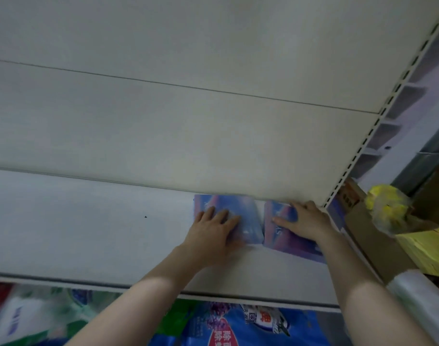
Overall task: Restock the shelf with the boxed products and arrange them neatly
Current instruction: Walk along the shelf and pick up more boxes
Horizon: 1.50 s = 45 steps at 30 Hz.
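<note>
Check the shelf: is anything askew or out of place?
Slightly. On the shelf, the left box and right box are not squared: a wedge-shaped gap widens toward the back wall. The left hand and right hand rest flat on them. Blur hides finer detail.

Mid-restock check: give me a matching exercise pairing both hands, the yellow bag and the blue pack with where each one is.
Things:
1. left hand
2. right hand
3. yellow bag
4. blue pack

Places:
A. below the shelf
B. flat on the right box
C. right of the slotted upright
D. flat on the left box

Pairs: 1-D, 2-B, 3-C, 4-A
</note>
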Each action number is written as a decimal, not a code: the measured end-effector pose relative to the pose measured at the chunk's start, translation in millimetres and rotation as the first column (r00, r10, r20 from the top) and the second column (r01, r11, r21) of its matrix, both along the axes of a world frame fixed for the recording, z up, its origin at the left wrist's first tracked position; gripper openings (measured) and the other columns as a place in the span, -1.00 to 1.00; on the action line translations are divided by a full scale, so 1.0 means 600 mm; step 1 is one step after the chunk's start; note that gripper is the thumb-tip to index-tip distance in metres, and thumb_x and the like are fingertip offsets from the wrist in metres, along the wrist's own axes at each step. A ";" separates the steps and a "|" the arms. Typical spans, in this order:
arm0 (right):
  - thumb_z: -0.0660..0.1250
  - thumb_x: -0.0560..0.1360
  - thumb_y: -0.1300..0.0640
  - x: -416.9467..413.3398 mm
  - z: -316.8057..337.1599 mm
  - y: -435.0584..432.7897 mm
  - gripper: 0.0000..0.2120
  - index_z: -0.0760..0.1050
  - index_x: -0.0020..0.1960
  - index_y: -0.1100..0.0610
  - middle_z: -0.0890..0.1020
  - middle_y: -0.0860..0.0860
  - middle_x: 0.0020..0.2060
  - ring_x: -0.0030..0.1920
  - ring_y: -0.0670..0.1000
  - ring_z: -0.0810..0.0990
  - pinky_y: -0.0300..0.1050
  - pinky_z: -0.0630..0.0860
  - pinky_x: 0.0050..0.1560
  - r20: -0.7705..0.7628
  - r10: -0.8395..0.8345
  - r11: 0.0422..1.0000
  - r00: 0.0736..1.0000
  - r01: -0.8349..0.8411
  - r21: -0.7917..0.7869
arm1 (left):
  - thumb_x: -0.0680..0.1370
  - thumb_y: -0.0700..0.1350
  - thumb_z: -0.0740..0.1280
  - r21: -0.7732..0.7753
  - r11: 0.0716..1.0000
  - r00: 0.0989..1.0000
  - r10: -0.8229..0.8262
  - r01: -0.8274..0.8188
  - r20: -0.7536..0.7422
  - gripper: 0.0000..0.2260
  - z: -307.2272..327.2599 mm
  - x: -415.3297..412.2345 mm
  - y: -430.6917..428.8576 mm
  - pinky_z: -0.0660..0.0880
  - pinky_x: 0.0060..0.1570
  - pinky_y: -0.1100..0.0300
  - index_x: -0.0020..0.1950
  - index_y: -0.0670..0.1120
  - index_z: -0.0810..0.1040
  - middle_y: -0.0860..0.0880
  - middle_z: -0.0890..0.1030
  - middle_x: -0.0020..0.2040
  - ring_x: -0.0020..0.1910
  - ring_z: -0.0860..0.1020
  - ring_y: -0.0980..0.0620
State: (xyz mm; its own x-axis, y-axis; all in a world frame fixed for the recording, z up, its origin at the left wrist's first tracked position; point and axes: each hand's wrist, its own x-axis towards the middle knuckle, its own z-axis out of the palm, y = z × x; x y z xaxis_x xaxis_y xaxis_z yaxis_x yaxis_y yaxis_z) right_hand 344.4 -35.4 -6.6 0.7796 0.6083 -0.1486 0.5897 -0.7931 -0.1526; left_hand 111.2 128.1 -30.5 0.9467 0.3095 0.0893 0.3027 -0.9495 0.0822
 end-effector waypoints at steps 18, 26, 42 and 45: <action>0.10 0.53 -0.39 -0.133 -0.032 -0.097 -0.30 0.34 0.27 0.23 0.56 0.25 0.17 0.14 0.25 0.54 -0.01 0.39 -0.11 0.068 -0.237 0.962 0.969 0.224 0.159 | 0.45 0.37 -0.07 -0.343 0.937 0.980 0.124 -0.065 0.153 -0.52 0.006 -0.186 -0.047 -0.02 0.42 -0.20 0.06 0.20 0.52 0.21 0.44 0.31 0.43 0.25 0.15; 0.15 0.42 -0.49 -0.210 -0.022 -0.088 -0.07 0.10 0.55 0.10 0.28 0.21 0.43 0.37 0.26 0.35 0.10 0.39 0.26 -0.030 -0.095 0.977 0.995 0.099 0.189 | 0.36 0.27 0.36 -0.344 0.818 0.638 0.574 -0.461 0.512 -0.53 -0.031 -0.242 -0.093 0.25 0.28 -0.14 0.18 0.06 0.49 -0.07 0.43 0.19 0.30 0.34 -0.16; 0.15 0.34 -0.56 -0.312 -0.024 -0.029 0.05 -0.03 0.58 0.08 0.29 0.24 0.43 0.39 0.27 0.29 0.15 0.31 0.33 -0.021 -0.015 0.985 1.000 0.019 0.170 | 0.54 -0.27 0.30 -0.980 0.137 0.237 0.957 0.141 0.168 -0.16 -0.050 -0.333 -0.149 0.51 0.18 -0.15 0.55 0.19 -0.19 0.13 0.36 0.32 0.20 0.53 -0.04; 0.22 0.28 -0.57 -0.322 -0.022 -0.020 0.10 -0.10 0.58 0.00 0.28 0.21 0.45 0.39 0.27 0.30 0.18 0.29 0.35 -0.057 0.007 0.988 0.998 0.002 0.155 | 0.46 -0.16 0.26 -0.978 0.158 0.270 0.944 0.139 0.191 -0.30 -0.063 -0.369 -0.114 0.39 0.31 -0.21 0.55 0.07 0.05 -0.02 0.38 0.44 0.35 0.45 -0.09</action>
State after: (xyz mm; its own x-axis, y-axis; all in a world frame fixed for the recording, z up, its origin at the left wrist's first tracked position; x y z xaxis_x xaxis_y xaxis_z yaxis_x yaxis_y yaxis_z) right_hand 151.1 -47.3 -19.8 0.7711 0.6292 -0.0973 0.5781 -0.7560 -0.3070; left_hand -110.5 59.5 -68.1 0.2131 0.9684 -0.1294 -0.1287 0.1591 0.9788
